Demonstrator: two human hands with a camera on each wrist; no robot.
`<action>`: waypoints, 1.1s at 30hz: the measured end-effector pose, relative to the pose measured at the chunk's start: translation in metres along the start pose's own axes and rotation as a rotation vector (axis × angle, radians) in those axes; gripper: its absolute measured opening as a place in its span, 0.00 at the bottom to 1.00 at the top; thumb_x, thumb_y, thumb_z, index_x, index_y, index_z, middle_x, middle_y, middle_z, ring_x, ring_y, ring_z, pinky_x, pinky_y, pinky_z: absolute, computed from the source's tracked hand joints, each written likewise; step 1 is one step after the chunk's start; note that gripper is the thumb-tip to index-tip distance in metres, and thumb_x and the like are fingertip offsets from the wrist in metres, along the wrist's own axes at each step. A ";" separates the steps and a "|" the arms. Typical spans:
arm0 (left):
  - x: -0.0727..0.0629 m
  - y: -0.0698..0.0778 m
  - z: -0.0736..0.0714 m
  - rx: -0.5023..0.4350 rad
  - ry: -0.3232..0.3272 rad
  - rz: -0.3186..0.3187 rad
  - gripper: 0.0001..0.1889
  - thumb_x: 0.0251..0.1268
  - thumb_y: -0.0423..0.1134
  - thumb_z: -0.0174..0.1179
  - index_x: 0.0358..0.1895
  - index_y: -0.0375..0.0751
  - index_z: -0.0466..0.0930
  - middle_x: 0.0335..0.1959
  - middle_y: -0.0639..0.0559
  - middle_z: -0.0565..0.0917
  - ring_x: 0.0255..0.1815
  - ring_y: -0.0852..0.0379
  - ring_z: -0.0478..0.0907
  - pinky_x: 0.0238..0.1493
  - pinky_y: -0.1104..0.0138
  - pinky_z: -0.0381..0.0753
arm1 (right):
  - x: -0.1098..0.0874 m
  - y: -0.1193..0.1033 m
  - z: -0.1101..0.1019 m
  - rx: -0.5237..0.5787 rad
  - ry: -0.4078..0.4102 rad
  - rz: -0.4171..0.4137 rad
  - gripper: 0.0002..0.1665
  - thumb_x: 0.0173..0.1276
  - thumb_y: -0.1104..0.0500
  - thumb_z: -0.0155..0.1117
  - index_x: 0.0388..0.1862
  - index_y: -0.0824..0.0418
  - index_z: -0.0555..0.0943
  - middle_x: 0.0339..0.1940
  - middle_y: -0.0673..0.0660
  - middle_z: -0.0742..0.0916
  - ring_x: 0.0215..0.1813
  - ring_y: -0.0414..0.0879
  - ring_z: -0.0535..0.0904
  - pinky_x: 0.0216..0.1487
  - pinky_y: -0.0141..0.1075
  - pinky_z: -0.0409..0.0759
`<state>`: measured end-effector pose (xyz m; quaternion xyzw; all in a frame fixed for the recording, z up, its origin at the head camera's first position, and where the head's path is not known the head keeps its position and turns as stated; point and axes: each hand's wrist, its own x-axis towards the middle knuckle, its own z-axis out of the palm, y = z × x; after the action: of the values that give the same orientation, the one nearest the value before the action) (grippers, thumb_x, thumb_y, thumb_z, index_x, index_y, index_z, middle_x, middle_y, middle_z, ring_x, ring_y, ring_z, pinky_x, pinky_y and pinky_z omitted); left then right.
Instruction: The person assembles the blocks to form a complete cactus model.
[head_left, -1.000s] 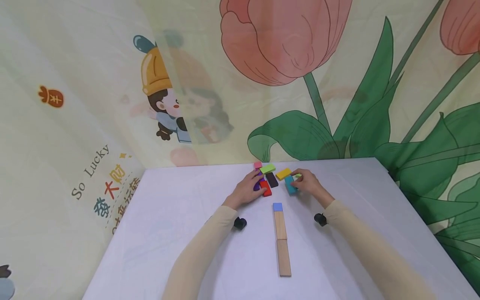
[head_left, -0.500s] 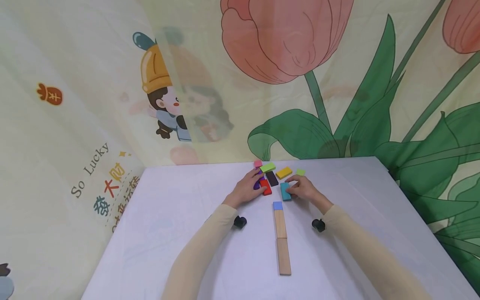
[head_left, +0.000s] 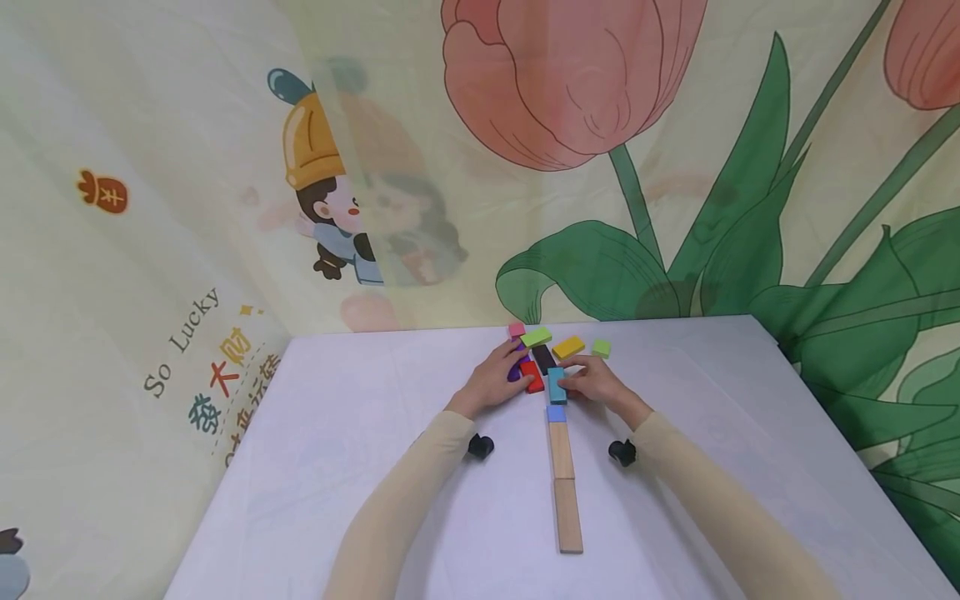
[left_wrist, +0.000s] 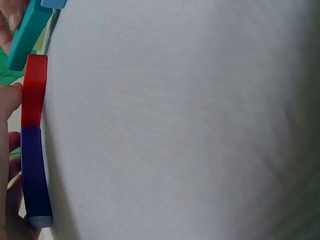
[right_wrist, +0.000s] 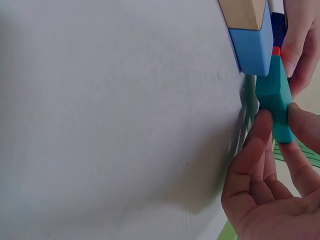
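My right hand [head_left: 600, 382] pinches a teal block [head_left: 557, 386] between thumb and fingers. In the right wrist view, the teal block [right_wrist: 280, 97] has its near end right by the blue block [right_wrist: 251, 50]; whether they touch I cannot tell. That blue block ends a straight row with two plain wooden blocks [head_left: 561, 450] running toward me. My left hand [head_left: 491, 379] rests at the cluster's left side, thumb touching a red block [head_left: 532, 377] and fingers over a purple block [head_left: 514, 372]. The left wrist view has the red block [left_wrist: 35, 90] and purple block [left_wrist: 35, 172] end to end.
Behind the hands lie a black block [head_left: 543, 360], a yellow block [head_left: 568, 347], a long light green block [head_left: 536, 337], a small light green block [head_left: 602, 347] and a pink block [head_left: 517, 330]. The white table [head_left: 337, 467] meets a printed cloth backdrop [head_left: 420, 167] at its far edge.
My right hand has carried the teal block leftward, from beside the yellow block to the far end of the row. The small green block is uncovered. My left hand stays in place.
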<state>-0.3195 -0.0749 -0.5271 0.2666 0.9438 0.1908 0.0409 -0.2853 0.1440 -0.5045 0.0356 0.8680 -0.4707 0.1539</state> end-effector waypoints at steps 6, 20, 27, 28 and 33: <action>0.000 0.000 0.002 0.002 -0.010 0.000 0.34 0.69 0.59 0.50 0.74 0.48 0.61 0.78 0.49 0.56 0.80 0.51 0.51 0.76 0.57 0.61 | 0.002 0.003 0.004 -0.023 -0.034 0.000 0.23 0.67 0.60 0.64 0.60 0.63 0.77 0.31 0.56 0.84 0.30 0.43 0.77 0.33 0.29 0.76; 0.000 -0.001 0.002 0.004 -0.003 0.001 0.34 0.69 0.59 0.50 0.73 0.47 0.62 0.78 0.49 0.56 0.80 0.51 0.51 0.76 0.57 0.61 | 0.001 0.003 0.007 -0.029 -0.013 -0.055 0.18 0.66 0.65 0.63 0.55 0.66 0.80 0.39 0.63 0.86 0.32 0.43 0.80 0.35 0.30 0.80; 0.000 0.000 0.001 0.012 0.002 0.008 0.34 0.69 0.58 0.50 0.73 0.47 0.62 0.78 0.49 0.57 0.80 0.50 0.52 0.75 0.57 0.61 | 0.002 0.001 0.006 -0.024 -0.012 -0.053 0.18 0.66 0.65 0.63 0.55 0.66 0.81 0.38 0.62 0.85 0.32 0.44 0.80 0.35 0.30 0.81; 0.000 0.000 0.000 0.009 0.002 0.008 0.34 0.69 0.58 0.50 0.73 0.47 0.62 0.78 0.49 0.57 0.80 0.50 0.52 0.76 0.57 0.61 | 0.002 0.001 0.006 -0.026 -0.013 -0.054 0.18 0.66 0.65 0.62 0.55 0.66 0.81 0.38 0.62 0.85 0.32 0.44 0.80 0.35 0.30 0.80; 0.000 0.001 -0.001 0.005 -0.003 0.002 0.34 0.69 0.58 0.50 0.73 0.47 0.62 0.78 0.49 0.57 0.80 0.50 0.52 0.76 0.57 0.61 | 0.002 0.000 0.005 -0.024 -0.019 -0.049 0.18 0.66 0.65 0.62 0.55 0.65 0.81 0.38 0.61 0.84 0.32 0.44 0.79 0.35 0.30 0.80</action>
<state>-0.3191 -0.0749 -0.5259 0.2679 0.9440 0.1881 0.0415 -0.2860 0.1396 -0.5080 0.0079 0.8727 -0.4643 0.1507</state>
